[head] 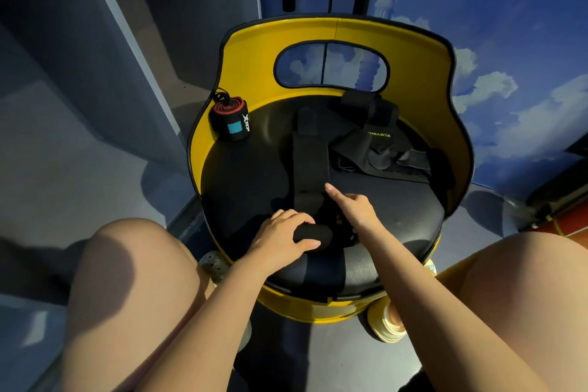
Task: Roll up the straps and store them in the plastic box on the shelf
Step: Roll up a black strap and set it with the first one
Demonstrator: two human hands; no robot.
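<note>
One red-edged black rolled strap [229, 118] sat finished on the round black padded seat [248, 175]. Left hand [283, 240] gripped the rolled end of a long flat black strap [310, 165], mostly unrolled; right hand [356, 208] pointed a finger beside it, holding nothing. The crumpled black straps [378, 140] were untouched, box not visible.

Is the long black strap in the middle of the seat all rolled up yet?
Partly. The left hand grips a rolled end, but the rest of the black strap lies flat across the seat.
</note>
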